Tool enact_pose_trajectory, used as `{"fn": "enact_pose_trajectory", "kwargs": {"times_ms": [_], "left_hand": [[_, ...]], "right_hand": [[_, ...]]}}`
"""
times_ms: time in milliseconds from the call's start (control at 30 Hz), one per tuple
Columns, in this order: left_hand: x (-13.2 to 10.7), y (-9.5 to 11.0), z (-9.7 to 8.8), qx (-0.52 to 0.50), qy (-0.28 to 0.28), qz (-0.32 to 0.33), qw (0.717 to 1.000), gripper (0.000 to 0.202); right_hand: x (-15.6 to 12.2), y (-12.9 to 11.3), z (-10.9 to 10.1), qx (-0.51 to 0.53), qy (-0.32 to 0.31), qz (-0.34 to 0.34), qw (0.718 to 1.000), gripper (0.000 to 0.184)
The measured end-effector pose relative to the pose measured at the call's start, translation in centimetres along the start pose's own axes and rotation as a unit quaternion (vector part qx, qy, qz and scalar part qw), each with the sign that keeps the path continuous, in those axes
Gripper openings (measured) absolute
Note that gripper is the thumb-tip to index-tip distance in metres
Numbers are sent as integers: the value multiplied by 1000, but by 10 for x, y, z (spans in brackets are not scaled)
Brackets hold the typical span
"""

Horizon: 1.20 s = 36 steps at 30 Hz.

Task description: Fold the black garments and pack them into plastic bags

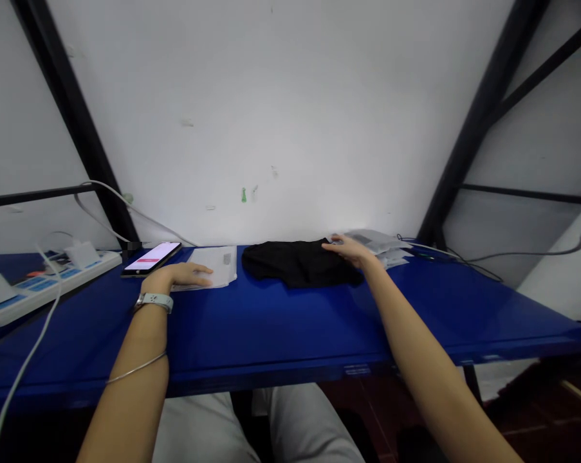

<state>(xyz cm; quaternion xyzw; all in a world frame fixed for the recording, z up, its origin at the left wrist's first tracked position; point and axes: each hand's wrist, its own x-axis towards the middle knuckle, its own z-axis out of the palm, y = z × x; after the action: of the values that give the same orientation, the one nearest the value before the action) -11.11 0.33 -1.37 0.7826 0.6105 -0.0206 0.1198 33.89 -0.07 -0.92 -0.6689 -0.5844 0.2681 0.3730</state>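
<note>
My left hand (188, 274) rests with fingers stretched out on a stack of flat, whitish plastic bags (219, 260) bearing a small printed label. To the right of that stack, a black cloth garment (297, 263) lies spread on the blue table (280, 328). My right hand (348, 248) touches the garment's upper right edge, its fingers apart and extended. Just beyond that hand sits a pile of filled pale plastic packets (374, 241), partly hidden by it. Exactly what kind of garment this is cannot be made out.
A phone with a lit screen (152, 257) lies left of the bags. A white power strip (53, 286) with plugs and cables occupies the table's left end. Behind stands a white wall (290, 116), with black metal posts (73, 122) at both sides. Thin cables (464, 257) run along the right.
</note>
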Motion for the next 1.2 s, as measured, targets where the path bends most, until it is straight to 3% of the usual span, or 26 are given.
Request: {"fn": "enact_pose_trajectory", "kwargs": {"times_ms": [100,167,267,367,467,633,767,867,933,967,1033,1100,1200], "left_hand": [[1,-2,-1,-17,-48,-34,998,75],[3,-3,-1,-21,-48,-39,998,75],[6,-3,1,-23,-30,-45,998,72],[8,-2,2,-23,-7,-59,998,72],[7,3,2,-13,-4,-64,998,71],[5,9,0,2,-2,-55,999,66],[4,15,-1,0,45,-37,998,65],[3,21,-1,-3,67,-14,998,62],[2,25,-1,-1,73,-5,997,61],[2,26,0,1,75,-3,997,61],[3,28,0,10,78,0,997,61],[6,29,2,18,85,8,996,61],[13,29,7,21,97,25,995,60]], "right_hand": [[4,5,1,-87,7,-21,996,62],[8,6,0,-124,17,-31,992,58],[11,2,-2,-155,97,-51,982,54],[10,-2,-4,-195,173,-77,962,40],[6,-2,0,-273,164,-73,945,27],[-2,-3,6,-356,148,-39,922,21],[-14,-23,13,-307,165,-85,934,25],[-28,-45,23,-146,41,-185,971,40],[-35,-56,28,-37,-36,-249,967,45],[-36,-58,30,-12,-35,-263,964,45],[-34,-55,32,-48,30,-245,968,45],[-27,-45,34,-155,85,-182,967,51],[-15,-26,40,-243,62,-90,964,64]]}}
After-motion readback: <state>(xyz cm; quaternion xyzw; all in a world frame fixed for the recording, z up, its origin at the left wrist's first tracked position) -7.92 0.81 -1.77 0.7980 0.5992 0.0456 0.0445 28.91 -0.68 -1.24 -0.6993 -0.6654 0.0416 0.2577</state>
